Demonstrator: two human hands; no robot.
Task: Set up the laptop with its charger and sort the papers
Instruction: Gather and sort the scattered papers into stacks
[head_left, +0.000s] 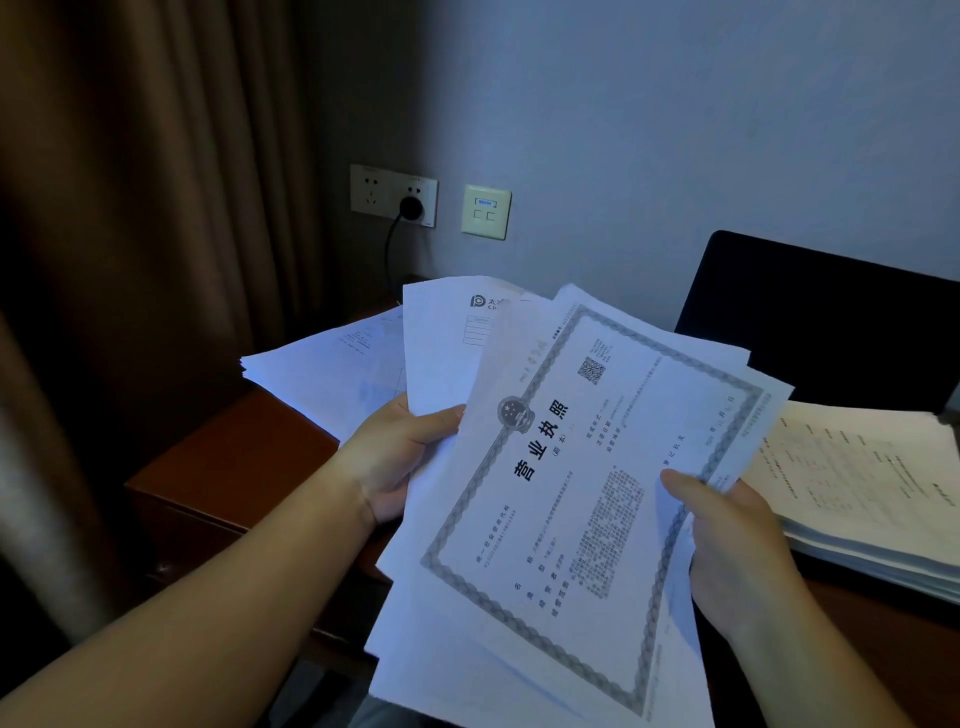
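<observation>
I hold a fanned bundle of white papers above the desk's near edge. On top is a bordered certificate sheet with large black characters and a QR code. My left hand grips the bundle's left edge, thumb on top. My right hand pinches its right edge, thumb on the certificate. A loose stack of papers lies on the desk behind my left hand. A thick paper stack lies at the right. The open laptop's dark screen stands at the back right. A black charger plug sits in the wall socket, its cable dropping down.
The reddish-brown wooden desk has its left corner near a brown curtain. A double wall socket and a pale network plate are on the grey wall behind the desk.
</observation>
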